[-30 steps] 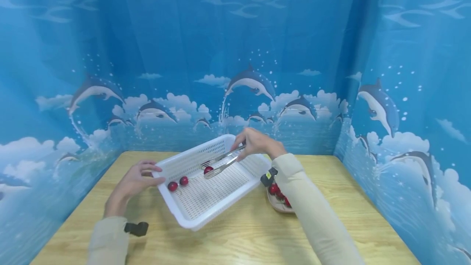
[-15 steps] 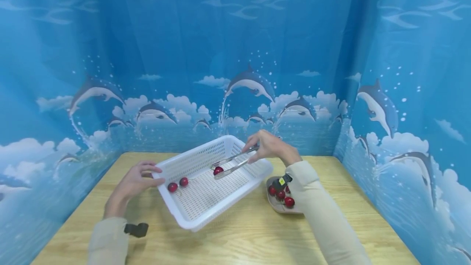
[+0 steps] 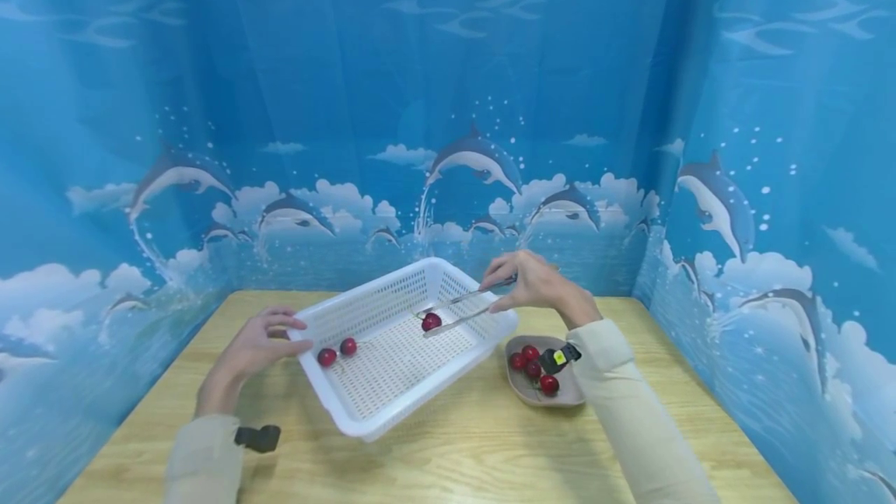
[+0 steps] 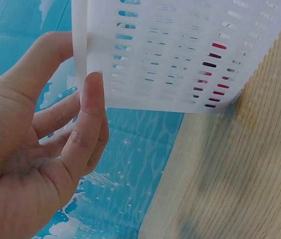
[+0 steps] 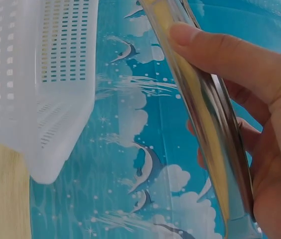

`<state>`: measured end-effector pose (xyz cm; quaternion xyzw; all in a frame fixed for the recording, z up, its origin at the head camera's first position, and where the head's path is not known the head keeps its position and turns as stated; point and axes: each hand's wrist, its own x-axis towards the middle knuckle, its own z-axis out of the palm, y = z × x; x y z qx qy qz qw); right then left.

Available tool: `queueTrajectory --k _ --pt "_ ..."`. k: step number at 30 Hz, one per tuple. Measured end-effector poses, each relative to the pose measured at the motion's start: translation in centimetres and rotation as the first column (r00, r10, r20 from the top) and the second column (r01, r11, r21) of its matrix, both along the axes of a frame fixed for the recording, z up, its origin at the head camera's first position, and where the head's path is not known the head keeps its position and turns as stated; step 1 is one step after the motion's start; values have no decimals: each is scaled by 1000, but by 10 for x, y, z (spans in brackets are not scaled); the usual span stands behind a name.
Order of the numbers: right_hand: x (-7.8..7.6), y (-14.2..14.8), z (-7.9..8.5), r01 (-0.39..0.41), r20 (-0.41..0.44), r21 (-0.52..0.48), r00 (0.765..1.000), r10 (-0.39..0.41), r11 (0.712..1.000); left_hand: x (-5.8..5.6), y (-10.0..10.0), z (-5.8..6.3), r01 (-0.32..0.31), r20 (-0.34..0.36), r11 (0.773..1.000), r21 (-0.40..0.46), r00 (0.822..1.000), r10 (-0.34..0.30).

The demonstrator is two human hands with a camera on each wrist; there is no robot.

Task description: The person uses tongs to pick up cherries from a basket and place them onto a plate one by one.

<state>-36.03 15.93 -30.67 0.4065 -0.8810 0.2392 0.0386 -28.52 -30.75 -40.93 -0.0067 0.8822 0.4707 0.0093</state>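
Note:
My left hand [image 3: 255, 352] holds the left end of a white perforated plastic basket [image 3: 420, 411], thumb on one side of the rim and fingers on the other. The left wrist view shows that grip from close by, with red showing through the slots of the basket wall [image 4: 150, 59]. Metal tongs [image 5: 205, 109] are pinched in my right hand [image 3: 535, 286], over the basket's right end. Between the tong tips, inside the basket, sits a dark red cherry [image 3: 431, 322] with a stem. Two more cherries, one left [image 3: 327, 357] and one beside it [image 3: 348, 346], lie near the basket's left end.
A small beige dish [image 3: 570, 395] with several cherries [image 3: 549, 385] stands right of the basket, partly under my right wrist and its camera. The wooden table [image 3: 448, 465] is bounded by blue dolphin-print curtains [image 3: 448, 99] at the back and sides.
My right hand and the tongs have moved right, bringing the cherry from the basket's middle toward its right end. More of the dish now shows. The left hand and basket have hardly moved.

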Motion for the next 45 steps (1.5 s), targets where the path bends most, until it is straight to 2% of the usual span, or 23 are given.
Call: queueTrajectory --k 12,30,45 --pt "9 30 -2 7 -80 -17 997 -8 1000 0 0 -1 5 -17 1000 -18 1000 -5" --pt "19 78 -16 83 -112 -40 990 -87 996 -3 0 -2 -23 32 1000 -3 999 23" --pt "27 115 -34 136 -126 -34 982 -139 990 0 1 0 -13 22 1000 5 1000 13"
